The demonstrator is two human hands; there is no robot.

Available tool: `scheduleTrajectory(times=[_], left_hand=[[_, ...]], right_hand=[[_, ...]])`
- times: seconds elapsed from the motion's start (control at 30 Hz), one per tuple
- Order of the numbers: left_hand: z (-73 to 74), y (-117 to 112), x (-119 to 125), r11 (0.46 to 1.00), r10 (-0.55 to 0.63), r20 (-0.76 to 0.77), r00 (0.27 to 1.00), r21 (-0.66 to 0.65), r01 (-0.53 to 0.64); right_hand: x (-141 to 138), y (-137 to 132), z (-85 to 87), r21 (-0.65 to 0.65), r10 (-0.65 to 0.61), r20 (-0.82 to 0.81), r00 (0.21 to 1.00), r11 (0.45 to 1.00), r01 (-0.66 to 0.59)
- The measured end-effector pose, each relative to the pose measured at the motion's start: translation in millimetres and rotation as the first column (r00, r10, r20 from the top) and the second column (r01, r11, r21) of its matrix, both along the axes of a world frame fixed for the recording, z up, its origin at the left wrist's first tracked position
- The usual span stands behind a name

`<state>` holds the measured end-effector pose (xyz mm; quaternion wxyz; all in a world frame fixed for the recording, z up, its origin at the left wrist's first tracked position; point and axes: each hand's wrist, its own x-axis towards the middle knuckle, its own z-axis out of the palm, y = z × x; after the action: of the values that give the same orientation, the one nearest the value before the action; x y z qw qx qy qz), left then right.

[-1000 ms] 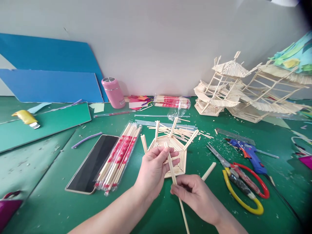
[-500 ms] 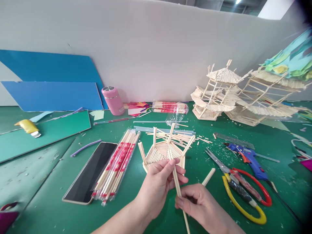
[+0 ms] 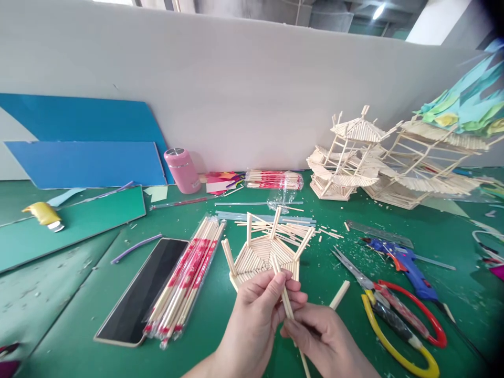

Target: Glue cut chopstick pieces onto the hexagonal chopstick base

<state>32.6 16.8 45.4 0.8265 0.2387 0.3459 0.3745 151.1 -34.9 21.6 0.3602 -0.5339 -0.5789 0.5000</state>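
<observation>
My left hand point(image 3: 255, 320) and my right hand point(image 3: 321, 341) are both closed on one thin wooden stick point(image 3: 282, 291) that slants up and away from me. The left pinches its upper part, the right grips lower down. Just beyond the stick's tip sits a hexagonal base of glued sticks point(image 3: 263, 252) with short posts standing at its corners. A pack of chopsticks in red-printed plastic point(image 3: 185, 275) lies to the left of the hands, and a short cut stick point(image 3: 339, 294) lies to the right.
Red and yellow handled cutters point(image 3: 397, 320), a blue glue gun point(image 3: 405, 260) and a ruler point(image 3: 378, 233) lie at the right. Finished stick pavilions point(image 3: 354, 157) stand at the back right. A phone point(image 3: 142, 291), pink bottle point(image 3: 181, 170) and blue boards point(image 3: 82, 152) are at the left.
Both hands drew closer together and nearer to me, still holding the stick. The view tilted upward, so the table items sit lower in the picture.
</observation>
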Motion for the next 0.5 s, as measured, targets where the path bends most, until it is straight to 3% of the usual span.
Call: scheduleTrajectory(times=[0.1,0.5], left_hand=[[0.0,-1.7,0.3,0.999,0.012,-0.01,1.0,-0.033,-0.013],[-4.5,-5.2,-0.8,0.999,-0.01,-0.006,1.0,-0.04,0.01]], right_hand=[[0.7,-1.0,-4.4,0.043,0.017,0.053,0.998,0.999,-0.019],[3.6,-1.0,-0.1,-0.032,0.083,0.136,0.987,0.996,-0.08]])
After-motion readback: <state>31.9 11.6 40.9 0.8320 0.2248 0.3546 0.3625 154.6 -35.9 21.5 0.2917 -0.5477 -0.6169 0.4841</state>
